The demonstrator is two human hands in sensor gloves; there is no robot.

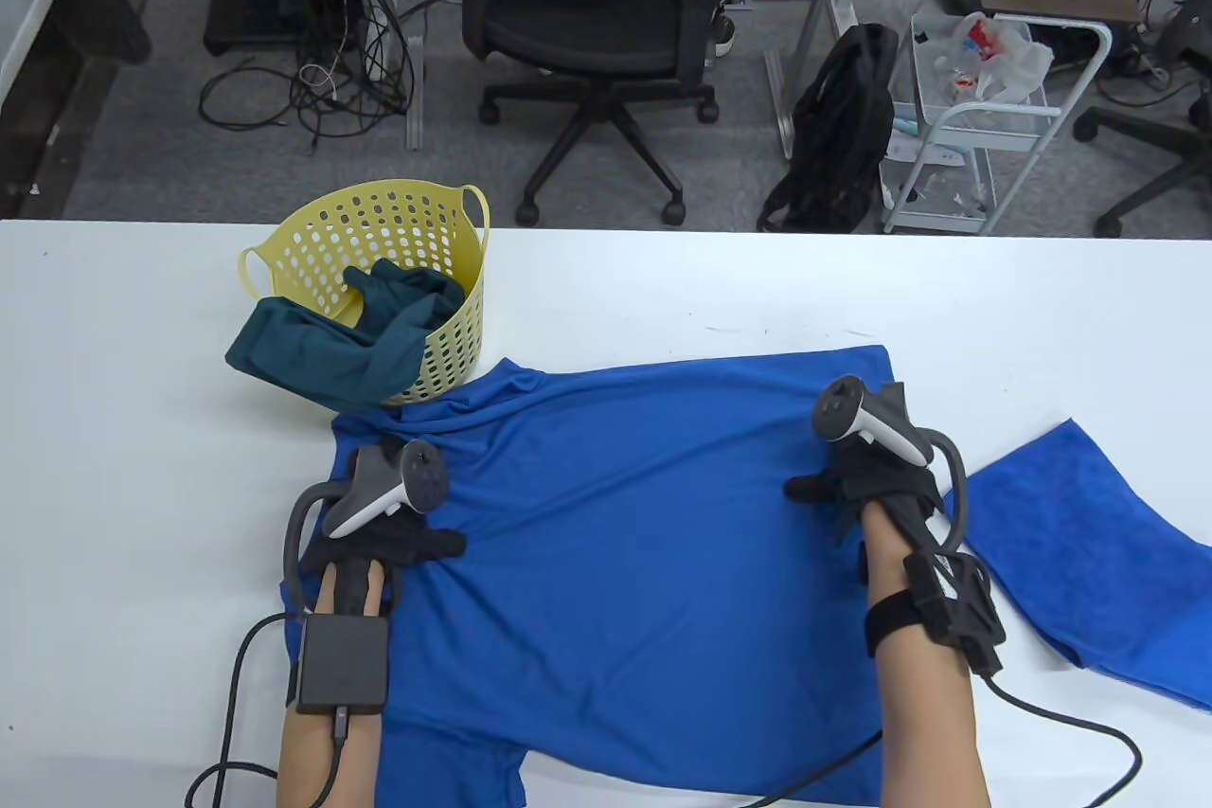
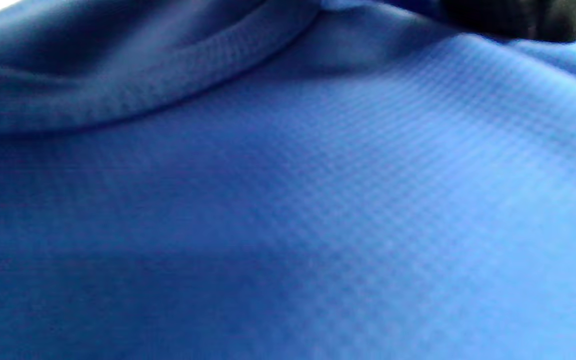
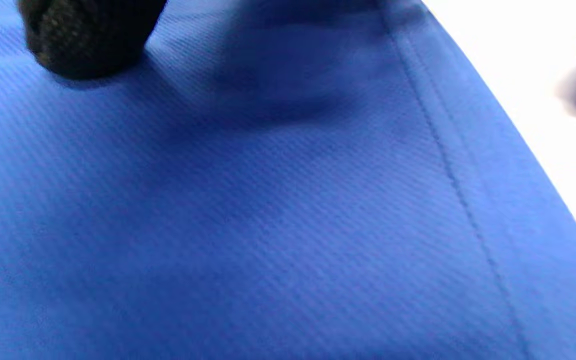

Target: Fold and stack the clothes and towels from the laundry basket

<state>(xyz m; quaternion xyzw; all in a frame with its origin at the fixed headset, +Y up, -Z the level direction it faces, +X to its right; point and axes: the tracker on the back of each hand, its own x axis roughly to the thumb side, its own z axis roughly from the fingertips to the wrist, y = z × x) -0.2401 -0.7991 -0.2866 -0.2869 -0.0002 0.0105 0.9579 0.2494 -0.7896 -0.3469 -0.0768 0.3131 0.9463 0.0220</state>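
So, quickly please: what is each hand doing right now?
Left hand: open, resting flat on the blue shirt.
Right hand: open, also pressing flat on the shirt, holding nothing.

Both forearms enter from the 6 o'clock edge in table view, running roughly toward 12. Left hand (image 1: pixel 383 543) palm-down at about 8 o'clock, thumb sticking out toward 3, tracker on its back, pack strapped to the forearm. Right hand (image 1: pixel 852 481) palm-down at about 3–4 o'clock, thumb pointing toward 9, fingers relaxed, strap round the wrist. One gloved fingertip (image 3: pixel 88 40) shows at top left in right wrist view; left wrist view shows only a dark glove edge.
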